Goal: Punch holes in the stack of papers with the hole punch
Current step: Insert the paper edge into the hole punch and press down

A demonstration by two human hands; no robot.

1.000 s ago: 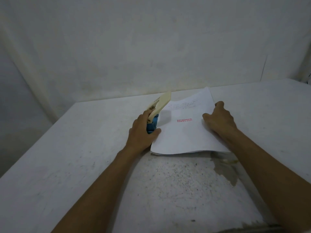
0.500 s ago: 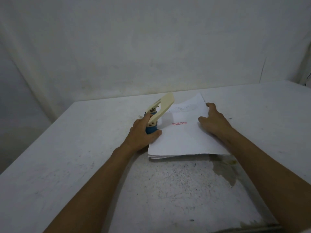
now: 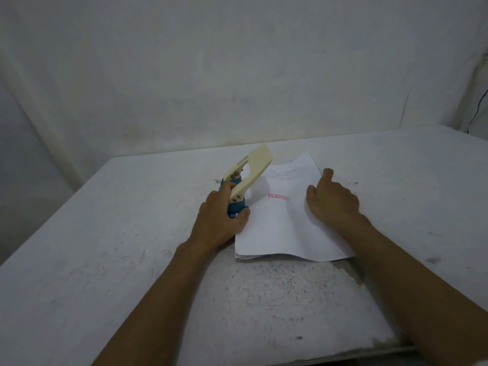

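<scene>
A stack of white papers (image 3: pixel 280 228) lies on the table, its top sheet stamped "REJECTED" in red. At the stack's left edge stands the hole punch (image 3: pixel 248 178), with a blue base and a cream lever raised up and to the right. My left hand (image 3: pixel 221 223) grips the punch's blue base, thumb resting on the paper's left edge. My right hand (image 3: pixel 334 200) lies flat on the right side of the stack, fingers spread, pressing it down. The near edge of the stack bulges up slightly.
The white table (image 3: pixel 132 260) is speckled with dirt and has a dark stain near the stack's right front corner. A white wall rises close behind it. A thin dark cable (image 3: pixel 479 107) hangs at the far right.
The punch has tilted more upright and its lever now stands higher. The paper stack and both hands have shifted a little toward the left and nearer.
</scene>
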